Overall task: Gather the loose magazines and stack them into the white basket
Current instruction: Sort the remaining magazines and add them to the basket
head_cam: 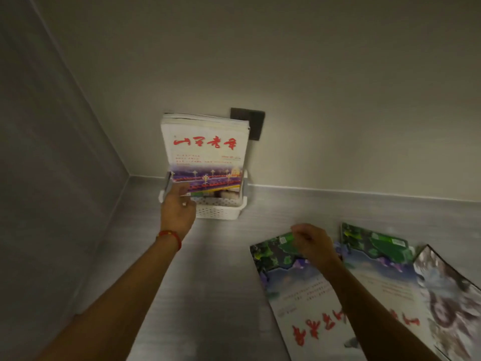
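Observation:
A white perforated basket (221, 211) stands on the grey counter against the back wall. Several magazines (205, 149) stand upright in it, the front one white with red characters. My left hand (177, 207), a red string on its wrist, rests on the basket's left rim and touches the lower corner of the front magazine. At the lower right, my right hand (312, 243) pinches the far edge of a loose magazine (294, 287) with a green and purple cover. Beside it lie a second similar magazine (377, 259) and a third with a dark-edged cover (447, 295).
A dark wall socket plate (253, 121) sits behind the upright magazines. A grey side wall (52, 178) closes the counter on the left. Bare grey counter (221, 269) lies between the basket and the loose magazines.

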